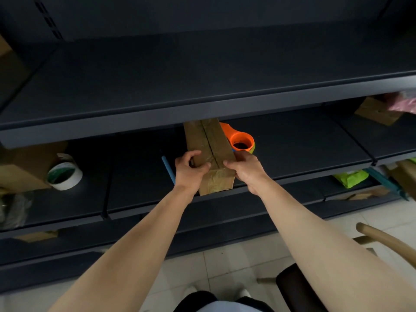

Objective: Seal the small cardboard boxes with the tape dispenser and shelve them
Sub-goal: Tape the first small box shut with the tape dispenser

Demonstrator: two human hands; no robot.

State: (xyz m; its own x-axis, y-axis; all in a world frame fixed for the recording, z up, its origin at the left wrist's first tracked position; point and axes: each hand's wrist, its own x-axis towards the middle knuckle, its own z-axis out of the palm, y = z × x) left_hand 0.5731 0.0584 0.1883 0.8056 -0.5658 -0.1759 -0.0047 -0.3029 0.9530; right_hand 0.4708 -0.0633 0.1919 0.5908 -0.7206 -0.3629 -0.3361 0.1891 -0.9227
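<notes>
Brown cardboard box (211,152), long and narrow, lying on the dark middle shelf (304,143). Near end at the front lip, seemingly a little over it; far end hidden beneath the upper shelf (202,86). Glossy tape along the centre seam, wrinkled over the near end face. Orange tape dispenser (242,140) just behind and to the right, touching or almost touching the box's side; hard to tell which.

Likely risks from here:
- Knocking the dispenser deeper or sideways if pushing the box in at an angle.
- Catching the far top edge on the underside of the upper shelf if lifting while sliding.
- Tipping off the front lip if letting go too soon, given the apparent overhang.
- Peeling up the wrinkled tape by dragging thumbs across it.
- Nudging the thin blue stick (168,168), just left of the left wrist, and rolling it off the shelf.

Left hand (189,171) clamped on the near left corner: fingers (191,154) curled over the top left edge, thumb (203,168) pressed on top close to the seam. Right hand (247,171) gripping the near right corner: thumb (231,165) flat on top beside the seam, remaining fingers wrapped down the right side, mostly out of sight. Thumbs close together on either side of the seam, not touching. Neither hand spread wide; both closed firmly around the cardboard.

Far left on the same shelf: white tape roll (65,175) beside a second carton (27,167).
</notes>
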